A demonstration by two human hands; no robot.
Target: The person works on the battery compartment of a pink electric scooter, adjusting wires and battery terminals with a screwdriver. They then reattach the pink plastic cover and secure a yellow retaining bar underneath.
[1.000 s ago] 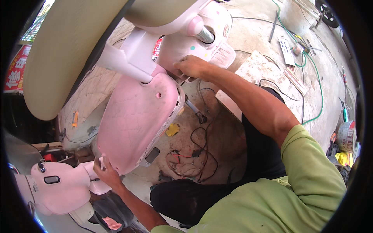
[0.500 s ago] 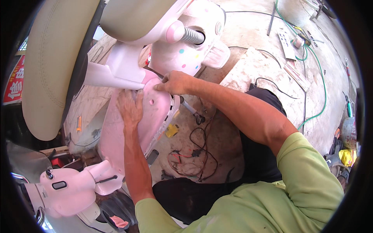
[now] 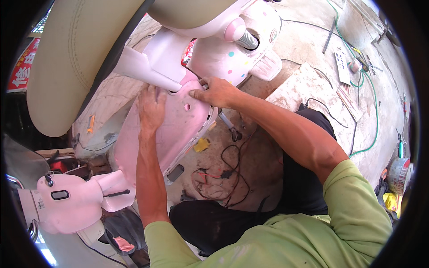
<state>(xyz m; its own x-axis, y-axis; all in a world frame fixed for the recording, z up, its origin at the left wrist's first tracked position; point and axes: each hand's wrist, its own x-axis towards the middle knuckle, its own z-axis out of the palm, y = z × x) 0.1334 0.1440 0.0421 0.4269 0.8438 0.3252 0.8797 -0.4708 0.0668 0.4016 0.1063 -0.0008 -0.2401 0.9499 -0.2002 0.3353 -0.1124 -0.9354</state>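
A pink footboard panel (image 3: 174, 129) of a scooter lies in front of me, with a round hole near its far end. My left hand (image 3: 151, 107) rests on it, fingers stretched toward the lower edge of a white body panel (image 3: 165, 58); the fingertips are partly hard to make out. At the panel's far right corner my right hand (image 3: 219, 93) pinches the pink edge between thumb and bent fingers. The white panel's pointed end meets the pink panel between my hands. A slotted strip runs along the pink panel's right side.
A beige seat (image 3: 58, 67) overhangs on the left. Beyond my hands are a coil spring (image 3: 248, 41) and a dotted white cover (image 3: 214, 56). Dark cables (image 3: 237, 169) and a yellow piece (image 3: 201, 144) lie on the floor. The pink front part (image 3: 71, 205) stands lower left.
The view has shifted, so the scooter's far parts appear farther right. My left hand has slid slightly left on the pink panel. My right hand keeps its pinch at the corner.
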